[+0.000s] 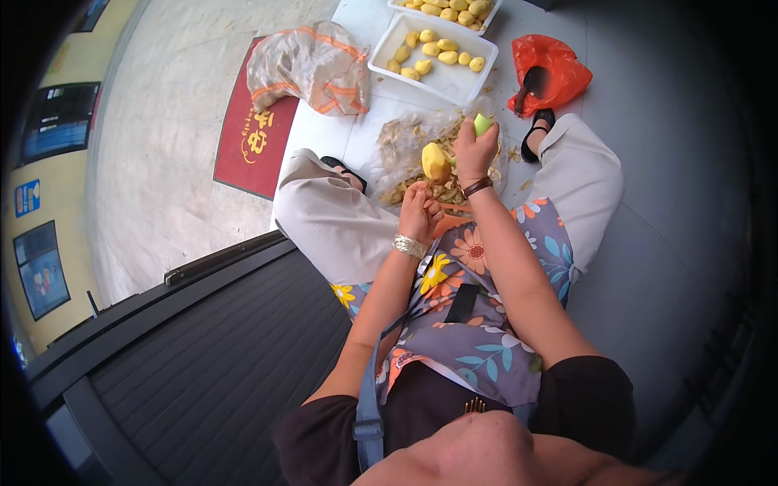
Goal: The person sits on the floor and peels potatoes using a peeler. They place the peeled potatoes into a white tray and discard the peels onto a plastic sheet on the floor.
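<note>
Over a pile of peelings [447, 193], my left hand [417, 214] is closed on the lower end of a yellow, largely peeled potato [436, 162]. My right hand [475, 154] grips a peeler with a light green handle [482, 125], whose top sticks out above the fist. The peeler's blade is mostly hidden beside the potato. Under both hands spreads a clear plastic bag [397, 146] with brown and yellow peelings on it.
Beyond the bag stands a white tray [438, 83] with several peeled potatoes, and a fuller tray [454, 11] behind it. A striped plastic sack [312, 69] lies left, partly over a red mat [251, 138]. A red plastic bag [559, 69] sits by my right foot.
</note>
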`<act>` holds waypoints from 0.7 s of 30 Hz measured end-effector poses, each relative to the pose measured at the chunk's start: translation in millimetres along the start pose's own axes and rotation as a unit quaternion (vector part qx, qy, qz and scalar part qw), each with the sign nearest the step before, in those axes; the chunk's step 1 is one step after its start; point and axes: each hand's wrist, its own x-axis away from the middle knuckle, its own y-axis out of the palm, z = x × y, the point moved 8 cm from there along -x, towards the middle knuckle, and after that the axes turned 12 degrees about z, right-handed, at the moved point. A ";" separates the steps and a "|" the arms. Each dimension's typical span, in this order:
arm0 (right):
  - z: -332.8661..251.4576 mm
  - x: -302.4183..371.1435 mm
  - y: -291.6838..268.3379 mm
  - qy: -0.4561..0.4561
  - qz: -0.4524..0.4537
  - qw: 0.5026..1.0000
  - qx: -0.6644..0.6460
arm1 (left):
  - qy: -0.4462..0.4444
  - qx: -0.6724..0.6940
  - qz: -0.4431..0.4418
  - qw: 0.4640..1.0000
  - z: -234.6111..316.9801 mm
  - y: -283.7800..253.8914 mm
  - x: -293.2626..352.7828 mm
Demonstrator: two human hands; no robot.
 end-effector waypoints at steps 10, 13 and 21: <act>31.9 -11.9 -45.2 -0.024 0.018 0.993 0.116 | -0.095 -0.211 0.130 0.964 -36.3 -26.4 -32.3; 48.3 -20.0 -62.5 0.005 0.047 0.993 0.106 | -0.080 -0.276 0.108 0.952 -53.8 -22.6 -56.5; 96.9 -15.7 -65.4 0.118 0.033 0.988 0.090 | 0.027 -0.467 0.348 0.812 -3.8 -141.3 -117.1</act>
